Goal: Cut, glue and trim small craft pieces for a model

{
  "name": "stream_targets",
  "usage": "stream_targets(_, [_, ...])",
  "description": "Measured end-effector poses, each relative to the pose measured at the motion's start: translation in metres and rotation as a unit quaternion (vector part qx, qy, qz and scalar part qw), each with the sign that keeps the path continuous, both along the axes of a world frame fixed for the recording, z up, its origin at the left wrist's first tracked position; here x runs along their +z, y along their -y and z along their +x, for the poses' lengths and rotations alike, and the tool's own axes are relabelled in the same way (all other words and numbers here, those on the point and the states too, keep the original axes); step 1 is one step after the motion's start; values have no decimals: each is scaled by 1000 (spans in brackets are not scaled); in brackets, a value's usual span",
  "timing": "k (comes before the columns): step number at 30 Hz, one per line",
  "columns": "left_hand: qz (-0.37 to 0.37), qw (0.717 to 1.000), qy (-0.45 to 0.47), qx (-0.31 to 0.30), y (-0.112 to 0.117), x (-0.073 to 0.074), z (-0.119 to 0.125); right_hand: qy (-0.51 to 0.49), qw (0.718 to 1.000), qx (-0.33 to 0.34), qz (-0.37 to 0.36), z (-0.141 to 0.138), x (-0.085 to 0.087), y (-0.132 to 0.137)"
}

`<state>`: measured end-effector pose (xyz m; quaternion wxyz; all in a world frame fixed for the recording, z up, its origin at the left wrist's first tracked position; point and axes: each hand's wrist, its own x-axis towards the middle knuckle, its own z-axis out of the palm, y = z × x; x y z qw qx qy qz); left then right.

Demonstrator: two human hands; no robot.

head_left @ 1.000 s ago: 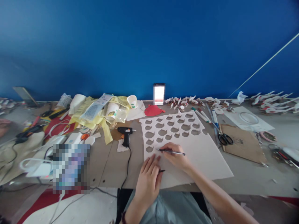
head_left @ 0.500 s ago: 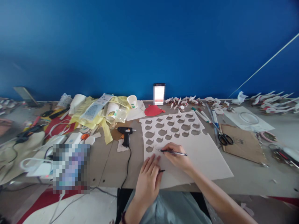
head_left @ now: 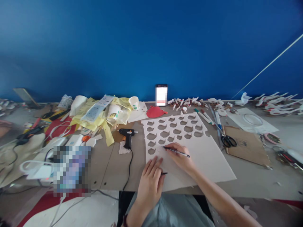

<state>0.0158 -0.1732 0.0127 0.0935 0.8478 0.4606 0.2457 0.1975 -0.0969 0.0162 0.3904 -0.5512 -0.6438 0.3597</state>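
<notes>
A large white sheet [head_left: 203,157] lies before me, with rows of bird-like shapes cut out of its far left part. My right hand [head_left: 181,158] is closed around a pen [head_left: 176,151], its tip against the sheet just below the cut-outs, where a faint curved outline shows. Lower left, my left hand [head_left: 151,180] rests on the sheet's near edge. A small black piece like a pen cap [head_left: 164,173] pokes out between its thumb and index finger.
Left of the sheet is a black glue gun [head_left: 128,137] with its cord. Scissors [head_left: 228,141] lie on brown cardboard [head_left: 248,149] to the right. A red piece [head_left: 155,112], markers [head_left: 205,116] and small white bird cut-outs [head_left: 182,102] line the back, near a propped phone [head_left: 161,95].
The pen tip has moved up and slightly right across the sheet, my right hand shifting a little with it. My left hand has stayed in place.
</notes>
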Motion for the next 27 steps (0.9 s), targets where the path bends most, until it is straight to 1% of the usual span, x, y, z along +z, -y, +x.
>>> stream_targets(6, [-7, 1000, -1, -1, 0, -1, 0, 5, 1000, -4, 20, -1, -2, 0])
stream_targets(20, [-15, 1000, -7, -6, 0, -3, -1, 27, 1000, -11, 8, 0, -2, 2])
stream_targets(27, [-17, 1000, -3, -7, 1, -4, -1, 22, 999, -24, 0, 2, 3, 5])
